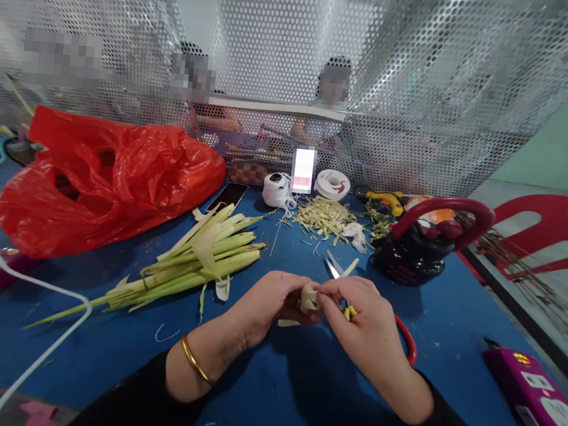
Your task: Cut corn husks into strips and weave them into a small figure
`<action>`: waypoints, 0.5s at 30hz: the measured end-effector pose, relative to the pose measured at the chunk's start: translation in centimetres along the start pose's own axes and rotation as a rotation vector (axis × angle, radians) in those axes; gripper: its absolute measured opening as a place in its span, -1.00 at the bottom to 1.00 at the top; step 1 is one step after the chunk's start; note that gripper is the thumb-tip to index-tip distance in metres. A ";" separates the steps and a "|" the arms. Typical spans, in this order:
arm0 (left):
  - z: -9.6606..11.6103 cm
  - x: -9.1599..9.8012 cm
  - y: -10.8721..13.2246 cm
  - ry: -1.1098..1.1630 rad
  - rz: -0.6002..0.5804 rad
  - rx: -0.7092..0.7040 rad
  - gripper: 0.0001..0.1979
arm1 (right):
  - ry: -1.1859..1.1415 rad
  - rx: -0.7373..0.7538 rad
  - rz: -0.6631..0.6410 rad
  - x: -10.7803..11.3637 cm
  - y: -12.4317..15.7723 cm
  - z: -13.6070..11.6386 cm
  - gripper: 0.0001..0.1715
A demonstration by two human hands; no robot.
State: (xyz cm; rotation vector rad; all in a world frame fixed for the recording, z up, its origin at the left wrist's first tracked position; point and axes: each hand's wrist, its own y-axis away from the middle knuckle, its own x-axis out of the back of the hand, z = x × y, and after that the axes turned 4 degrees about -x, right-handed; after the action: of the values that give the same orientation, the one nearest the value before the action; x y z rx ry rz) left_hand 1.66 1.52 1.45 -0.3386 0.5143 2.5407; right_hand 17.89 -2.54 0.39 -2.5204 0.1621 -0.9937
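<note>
Left grip [275, 302]: fingers curled around the husk piece [310, 298], held just over the table [267, 385].
Right grip [362, 308]: thumb and fingertips pinching the same piece.
Scissors [332, 266]: beneath right grip, partly hidden.
Bundle [220, 250]: husks, left of the grips.
Scraps [326, 217]: beyond scissors, near string [277, 191] and roll [333, 185].
Jug [413, 255]: black, right of scraps.
Bag [132, 171]: red, far left, behind bundle.
Cable [50, 350]: white, crossing left side.
</note>
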 end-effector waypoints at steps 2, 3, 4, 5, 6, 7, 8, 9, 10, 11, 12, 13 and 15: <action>-0.1 0.0 0.0 0.009 0.018 0.012 -0.72 | 0.031 -0.007 0.026 0.0 0.1 0.0 -0.85; -0.1 0.0 -0.1 0.008 0.020 0.016 -0.72 | 0.047 -0.002 0.038 0.0 0.1 0.0 -0.85; -0.1 0.0 -0.1 0.002 0.023 0.020 -0.72 | 0.062 0.007 0.046 0.0 0.1 0.0 -0.84; -0.2 0.0 -0.1 -0.005 0.027 0.021 -0.71 | 0.077 0.020 0.050 -0.1 0.1 0.0 -0.83; -0.2 0.0 -0.1 -0.013 0.030 0.019 -0.71 | 0.092 0.032 0.049 -0.1 0.2 0.0 -0.83; -0.2 0.0 -0.1 -0.020 0.030 0.012 -0.71 | 0.103 0.044 0.046 -0.1 0.2 0.0 -0.83; -0.2 0.0 -0.1 -0.025 0.028 0.002 -0.70 | 0.112 0.052 0.041 -0.2 0.2 0.0 -0.84; -0.3 -0.1 -0.1 -0.028 0.028 -0.008 -0.70 | 0.118 0.056 0.035 -0.2 0.2 0.1 -0.85; -0.3 -0.1 -0.1 -0.030 0.029 -0.016 -0.69 | 0.121 0.058 0.028 -0.3 0.2 0.1 -0.86; -0.3 -0.1 0.0 -0.028 0.032 -0.020 -0.67 | 0.125 0.059 0.022 -0.3 0.3 0.1 -0.87; -0.3 -0.2 0.0 -0.022 0.033 -0.024 -0.65 | 0.128 0.057 0.018 -0.4 0.3 0.2 -0.87; -0.4 -0.2 0.0 -0.017 0.027 -0.029 -0.63 | 0.129 0.054 0.020 -0.4 0.3 0.2 -0.87; -0.4 -0.2 0.1 -0.017 -0.018 -0.041 -0.61 | 0.118 0.042 0.038 -0.4 0.4 0.2 -0.86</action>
State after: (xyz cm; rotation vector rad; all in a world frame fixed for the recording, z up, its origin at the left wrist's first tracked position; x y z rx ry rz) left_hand 1.85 1.19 1.16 -0.3352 0.4516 2.5376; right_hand 17.74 -2.71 -0.14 -2.4128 0.2212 -1.1199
